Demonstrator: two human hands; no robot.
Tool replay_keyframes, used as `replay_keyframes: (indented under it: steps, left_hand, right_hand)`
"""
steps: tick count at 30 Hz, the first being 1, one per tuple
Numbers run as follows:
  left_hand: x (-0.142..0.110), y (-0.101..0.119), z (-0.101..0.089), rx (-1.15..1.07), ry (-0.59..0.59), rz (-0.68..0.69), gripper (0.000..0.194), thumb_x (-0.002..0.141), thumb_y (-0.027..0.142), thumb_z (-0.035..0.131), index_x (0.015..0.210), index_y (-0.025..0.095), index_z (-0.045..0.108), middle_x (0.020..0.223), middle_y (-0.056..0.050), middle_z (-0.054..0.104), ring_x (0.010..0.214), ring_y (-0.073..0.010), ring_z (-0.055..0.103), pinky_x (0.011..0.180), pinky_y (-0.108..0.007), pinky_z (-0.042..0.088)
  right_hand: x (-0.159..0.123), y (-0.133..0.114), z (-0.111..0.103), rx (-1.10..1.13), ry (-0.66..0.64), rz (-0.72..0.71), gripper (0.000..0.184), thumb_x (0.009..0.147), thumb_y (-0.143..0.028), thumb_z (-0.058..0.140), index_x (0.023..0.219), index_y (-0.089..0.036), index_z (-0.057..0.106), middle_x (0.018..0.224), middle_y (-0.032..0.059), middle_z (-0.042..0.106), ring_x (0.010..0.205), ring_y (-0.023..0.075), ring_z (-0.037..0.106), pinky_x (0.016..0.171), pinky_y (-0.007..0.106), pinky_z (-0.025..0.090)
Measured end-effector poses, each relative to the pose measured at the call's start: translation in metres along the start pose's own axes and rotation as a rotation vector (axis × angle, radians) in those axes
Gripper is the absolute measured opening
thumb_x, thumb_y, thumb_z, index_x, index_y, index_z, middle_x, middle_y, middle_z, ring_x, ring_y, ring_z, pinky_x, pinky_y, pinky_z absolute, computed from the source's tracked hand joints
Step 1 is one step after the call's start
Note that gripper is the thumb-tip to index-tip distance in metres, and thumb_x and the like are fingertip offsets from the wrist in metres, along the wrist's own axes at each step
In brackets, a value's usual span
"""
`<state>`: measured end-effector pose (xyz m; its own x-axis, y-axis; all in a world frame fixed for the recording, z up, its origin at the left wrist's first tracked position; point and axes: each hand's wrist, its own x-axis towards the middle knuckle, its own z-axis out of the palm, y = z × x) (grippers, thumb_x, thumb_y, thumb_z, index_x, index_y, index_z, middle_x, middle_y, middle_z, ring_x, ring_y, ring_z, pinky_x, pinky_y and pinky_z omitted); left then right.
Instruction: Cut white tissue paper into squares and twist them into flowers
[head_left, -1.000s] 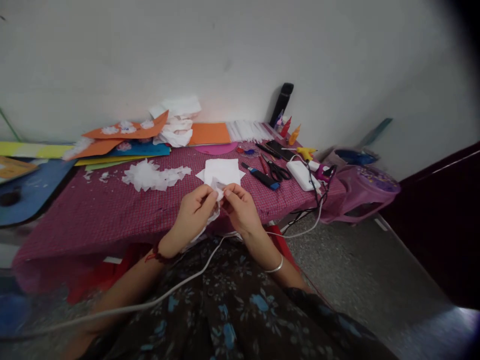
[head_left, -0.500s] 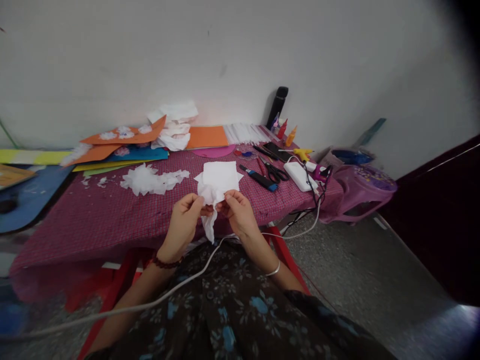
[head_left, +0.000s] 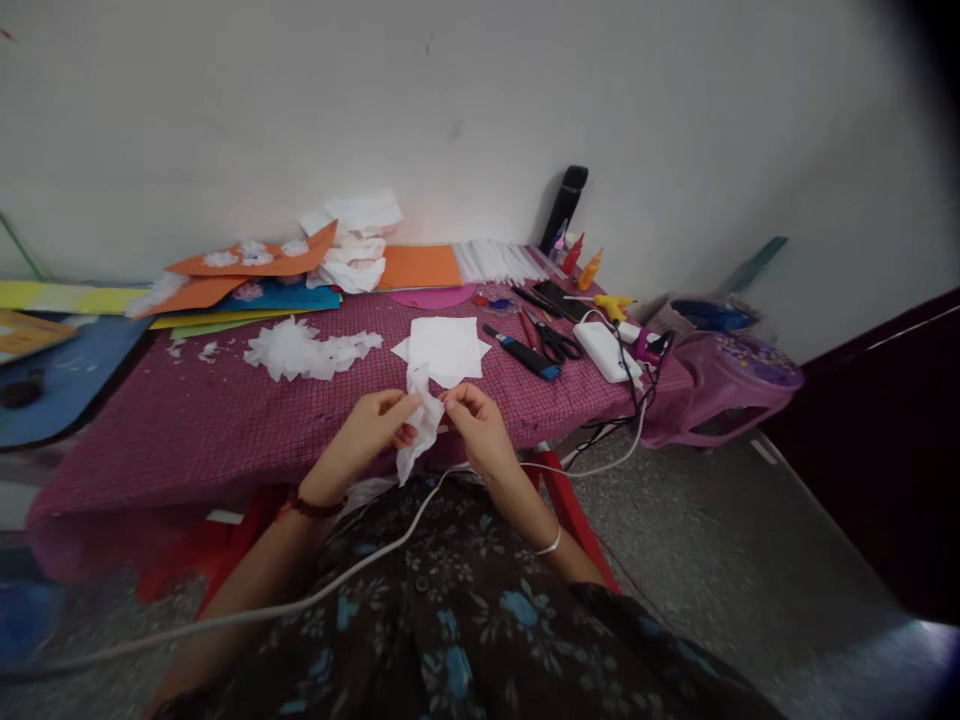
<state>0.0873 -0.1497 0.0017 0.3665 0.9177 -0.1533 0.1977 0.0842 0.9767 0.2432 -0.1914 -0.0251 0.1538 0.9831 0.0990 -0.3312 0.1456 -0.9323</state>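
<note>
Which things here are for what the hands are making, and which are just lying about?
Probably in use:
crumpled white paper, in the left hand
flat white sheets

Probably just lying about:
scissors
yellow glue gun
orange bottle

dark floral shirt (head_left: pixel 480 600), dark red bead bracelet (head_left: pixel 315 507), silvery bangle (head_left: pixel 551 543)

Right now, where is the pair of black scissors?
In the head view, the scissors lie on the tablecloth to the right, between the blue-and-black cutter and the white box.
</note>
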Motion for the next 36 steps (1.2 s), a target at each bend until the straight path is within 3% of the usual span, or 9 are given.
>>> replay_keyframes:
  steps: [4, 9, 12, 16, 20, 23, 29, 33, 36]
  left_hand:
    - [0.014, 0.012, -0.006, 0.239, -0.049, 0.085, 0.018, 0.068, 0.031, 0.060, 0.058, 0.017, 0.057, 0.051, -0.001, 0.058, 0.045, -0.0141, 0.053, 0.043, -0.022, 0.038]
    - [0.033, 0.033, -0.005, 0.473, -0.053, 0.242, 0.015, 0.064, 0.024, 0.053, 0.050, 0.019, 0.050, 0.047, 0.003, 0.046, 0.045, -0.0110, 0.040, 0.044, -0.022, 0.026]
    - [0.022, 0.051, -0.005, 0.511, -0.016, 0.403, 0.018, 0.071, 0.027, 0.051, 0.056, 0.019, 0.050, 0.051, 0.003, 0.045, 0.049, -0.0108, 0.040, 0.047, -0.023, 0.027]
    - [-0.010, 0.067, -0.002, 0.617, 0.020, 0.525, 0.019, 0.079, 0.027, 0.051, 0.064, 0.017, 0.055, 0.059, 0.002, 0.055, 0.056, -0.0115, 0.047, 0.053, -0.023, 0.033]
    - [-0.024, 0.056, 0.005, 0.554, -0.075, 0.475, 0.018, 0.082, 0.027, 0.052, 0.068, 0.016, 0.058, 0.063, 0.002, 0.057, 0.058, -0.0113, 0.049, 0.054, -0.022, 0.035]
    - [-0.020, 0.040, 0.008, 0.437, -0.059, 0.410, 0.021, 0.084, 0.031, 0.054, 0.070, 0.016, 0.057, 0.065, 0.002, 0.055, 0.060, -0.0112, 0.049, 0.056, -0.022, 0.037]
    - [-0.018, 0.017, 0.008, 0.413, 0.006, 0.372, 0.022, 0.086, 0.033, 0.055, 0.074, 0.016, 0.059, 0.068, 0.001, 0.056, 0.063, -0.0123, 0.050, 0.058, -0.024, 0.038]
    - [-0.020, 0.009, 0.009, 0.506, 0.020, 0.432, 0.019, 0.086, 0.030, 0.054, 0.074, 0.016, 0.059, 0.068, 0.001, 0.058, 0.063, -0.0125, 0.051, 0.059, -0.024, 0.037]
    - [-0.020, 0.005, 0.011, 0.533, 0.050, 0.446, 0.020, 0.087, 0.029, 0.052, 0.074, 0.016, 0.059, 0.068, 0.001, 0.058, 0.062, -0.0127, 0.051, 0.058, -0.024, 0.036]
  right_hand:
    - [-0.004, -0.004, 0.000, -0.128, -0.068, -0.055, 0.015, 0.078, -0.034, 0.063, 0.075, -0.021, 0.056, 0.070, -0.0026, 0.055, 0.064, 0.0123, 0.048, 0.062, 0.025, 0.039]
    - [-0.007, -0.004, 0.002, -0.221, -0.183, -0.129, 0.013, 0.079, -0.029, 0.063, 0.074, -0.021, 0.054, 0.071, -0.0024, 0.053, 0.066, 0.0128, 0.047, 0.063, 0.026, 0.039]
    - [-0.007, -0.002, 0.000, -0.159, -0.240, -0.138, 0.019, 0.080, -0.035, 0.067, 0.075, -0.021, 0.055, 0.074, -0.0016, 0.055, 0.069, 0.0131, 0.051, 0.068, 0.027, 0.042]
    - [-0.006, 0.003, -0.002, 0.069, -0.292, -0.032, 0.040, 0.079, -0.059, 0.069, 0.085, -0.021, 0.057, 0.078, 0.0008, 0.059, 0.073, 0.0163, 0.056, 0.075, 0.033, 0.048]
    - [-0.004, 0.005, -0.002, 0.116, -0.271, 0.021, 0.051, 0.068, -0.065, 0.076, 0.087, -0.023, 0.056, 0.077, -0.0002, 0.055, 0.072, 0.0164, 0.053, 0.069, 0.031, 0.047]
    - [-0.002, 0.005, -0.002, 0.055, -0.246, 0.072, 0.044, 0.064, -0.050, 0.082, 0.087, -0.023, 0.056, 0.080, -0.0011, 0.056, 0.073, 0.0154, 0.052, 0.067, 0.028, 0.044]
    - [-0.001, 0.015, -0.005, -0.057, -0.239, 0.101, 0.019, 0.072, -0.024, 0.063, 0.089, -0.020, 0.055, 0.076, -0.0037, 0.056, 0.066, 0.0114, 0.050, 0.062, 0.025, 0.039]
    - [-0.001, 0.015, -0.007, -0.191, -0.196, 0.061, 0.014, 0.075, -0.027, 0.062, 0.086, -0.020, 0.054, 0.074, -0.0041, 0.054, 0.067, 0.0120, 0.049, 0.062, 0.025, 0.040]
    - [-0.001, 0.009, -0.008, -0.205, -0.193, 0.043, 0.022, 0.076, -0.036, 0.065, 0.081, -0.021, 0.049, 0.073, -0.0040, 0.050, 0.068, 0.0126, 0.048, 0.062, 0.026, 0.039]
